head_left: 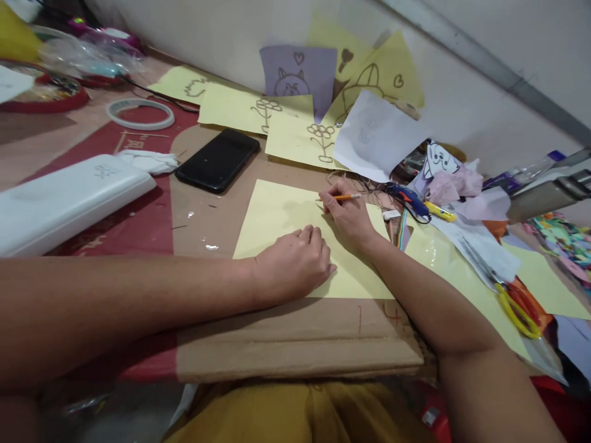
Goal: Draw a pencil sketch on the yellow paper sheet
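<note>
**A:** What's the biggest thing in front of the person?

**B:** A slab of brown cardboard [295, 335] lying across the lap and the table edge. To its left is a long white case [60, 200] on the red cloth.

**A:** And the paper being worked on?

**B:** A yellow sheet [277, 215] lies flat in the middle of the cardboard, and both hands are on it. As far as I can see its surface is bare. I can't make out any line on it, though the hands cover part.

**A:** So nothing is drawn?

**B:** Not on that one. Behind it, by the wall, are drawn sheets: two yellow flower sheets [300, 138], a purple sheet [298, 71] with a cat face and a heart, and more leaning behind. I'd judge several drawings done and this one barely begun.

**A:** What's between them?

**B:** A black phone [218, 160] lies face up, just past the sheet's upper left corner.

**A:** The hands?

**B:** The left hand [293, 261] rests on the sheet's lower middle with its fingers curled in together, holding nothing. The right hand [348, 215] sits at the sheet's upper right.

**A:** Holding what?

**B:** Its fingers are pinched on an orange pencil [347, 197], which lies low over the sheet's top edge. Yellow-handled scissors [517, 311] lie well off to the right, untouched.
</note>
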The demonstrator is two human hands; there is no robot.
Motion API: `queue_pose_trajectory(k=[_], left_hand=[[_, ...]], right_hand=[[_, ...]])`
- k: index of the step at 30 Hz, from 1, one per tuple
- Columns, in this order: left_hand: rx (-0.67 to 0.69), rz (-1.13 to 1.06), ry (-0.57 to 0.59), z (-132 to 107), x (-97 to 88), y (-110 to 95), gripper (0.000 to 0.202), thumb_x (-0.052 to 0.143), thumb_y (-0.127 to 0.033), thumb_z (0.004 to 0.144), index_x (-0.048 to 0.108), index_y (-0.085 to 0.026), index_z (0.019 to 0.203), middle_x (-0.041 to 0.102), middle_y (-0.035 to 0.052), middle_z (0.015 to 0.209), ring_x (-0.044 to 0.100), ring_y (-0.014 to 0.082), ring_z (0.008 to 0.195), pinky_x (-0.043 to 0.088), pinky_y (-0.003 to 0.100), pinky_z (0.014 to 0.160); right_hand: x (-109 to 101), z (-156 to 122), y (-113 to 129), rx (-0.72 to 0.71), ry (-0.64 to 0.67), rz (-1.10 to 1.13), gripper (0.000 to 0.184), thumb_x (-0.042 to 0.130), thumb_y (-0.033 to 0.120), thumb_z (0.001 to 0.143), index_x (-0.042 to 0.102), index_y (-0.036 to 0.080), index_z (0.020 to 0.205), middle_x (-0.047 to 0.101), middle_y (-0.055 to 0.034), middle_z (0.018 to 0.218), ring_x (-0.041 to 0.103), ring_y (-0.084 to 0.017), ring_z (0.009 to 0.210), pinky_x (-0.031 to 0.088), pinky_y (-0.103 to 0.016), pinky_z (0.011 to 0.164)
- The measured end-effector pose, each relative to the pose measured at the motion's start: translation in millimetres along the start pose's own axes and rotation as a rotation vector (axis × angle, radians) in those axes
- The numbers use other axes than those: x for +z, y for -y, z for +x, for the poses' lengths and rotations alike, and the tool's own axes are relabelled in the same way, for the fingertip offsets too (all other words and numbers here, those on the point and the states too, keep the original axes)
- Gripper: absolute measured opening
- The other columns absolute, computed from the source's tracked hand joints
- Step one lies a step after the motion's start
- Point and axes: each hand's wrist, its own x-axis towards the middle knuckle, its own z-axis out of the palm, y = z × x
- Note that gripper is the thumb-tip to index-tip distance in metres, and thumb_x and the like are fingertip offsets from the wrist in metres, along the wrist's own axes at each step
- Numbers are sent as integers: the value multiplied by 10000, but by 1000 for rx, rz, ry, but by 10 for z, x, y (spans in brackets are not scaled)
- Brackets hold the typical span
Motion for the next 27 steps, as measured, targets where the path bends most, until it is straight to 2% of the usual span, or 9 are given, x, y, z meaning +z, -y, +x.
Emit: queue_pose_trajectory(k=[6, 15, 23, 27], left_hand=[[7, 4, 2, 10, 9, -5, 442, 460, -339, 1056, 737, 4, 1028, 731, 278, 981, 720, 347, 970, 586, 409, 754], [9, 11, 16, 5, -5, -5, 452, 457, -341, 1059, 738, 13, 1053, 732, 289, 1007, 728, 354, 990, 586, 410, 768], [23, 34, 53, 19, -30, 1, 477, 413, -330, 1071, 733, 24, 1084, 734, 292, 1030, 725, 362, 1014, 588, 418, 781], [28, 39, 67, 22, -43, -2, 486, 394, -326, 1077, 732, 22, 1098, 738, 287, 1033, 730, 360, 1019, 597, 417, 781]], right_hand=[[-6, -8, -30, -21, 2, -84, 304, 614, 432, 959, 499, 251, 743, 572, 28, 694, 521, -152, 671, 416, -340, 683], [17, -24, 8, 30, 15, -46, 317, 632, 463, 942, 489, 252, 753, 565, 33, 675, 533, -149, 637, 430, -327, 652], [32, 5, -63, 21, 21, -65, 350, 642, 514, 940, 499, 248, 762, 569, 28, 708, 555, -151, 650, 427, -330, 641], [28, -4, -36, 21, 20, -59, 329, 643, 479, 948, 503, 245, 763, 571, 34, 689, 555, -146, 650, 425, -324, 649]])
